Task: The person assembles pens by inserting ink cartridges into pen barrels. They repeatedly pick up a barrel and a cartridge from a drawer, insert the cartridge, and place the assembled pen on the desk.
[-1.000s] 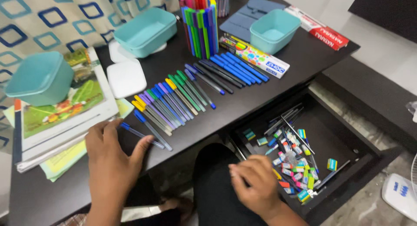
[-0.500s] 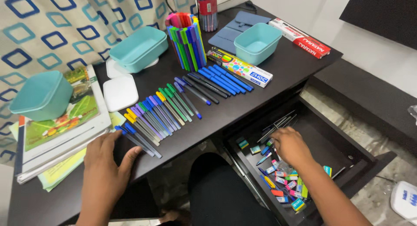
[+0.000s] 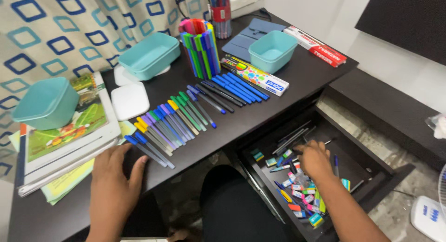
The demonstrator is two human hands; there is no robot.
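My left hand (image 3: 114, 186) lies flat and unclenched on the dark desk (image 3: 195, 144), grasping nothing, fingertips just beside the 2 blue-capped pens (image 3: 148, 151) at the near end of the pen row (image 3: 195, 107), which runs toward 1 o'clock. My right hand (image 3: 313, 158) is down in the open drawer (image 3: 367, 163) at 4 o'clock, fingers curled among loose pens and small erasers (image 3: 302, 195); I cannot tell whether it grips one. A teal box (image 3: 272, 51) sits at 1 o'clock, a pen holder (image 3: 200, 46) at 12.
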